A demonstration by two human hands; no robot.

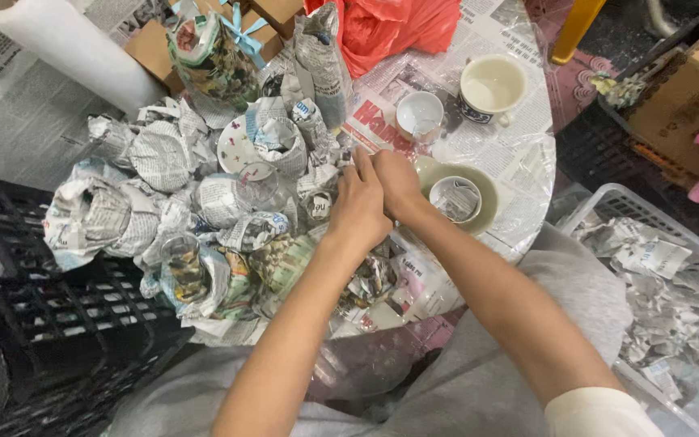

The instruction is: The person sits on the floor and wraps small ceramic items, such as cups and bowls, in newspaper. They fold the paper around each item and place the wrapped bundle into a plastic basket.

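My left hand (357, 206) and my right hand (396, 182) meet at the middle of a round table (527, 174) covered in newspaper and clear plastic. Both press close together over a small newspaper-wrapped bundle (317, 198); what the fingers grip is hidden beneath them. Just right of my hands a clear glass (455, 198) sits in a pale green saucer (491, 202). Several newspaper-wrapped items (155, 154) are piled on the left half of the table.
A small white cup (420, 115) and a larger cream cup (491, 85) stand at the back. A paper roll (66, 44), cardboard boxes (151, 44) and a red bag (390, 28) lie beyond. A black crate (50, 324) is left, a white basket (657, 267) of crumpled paper right.
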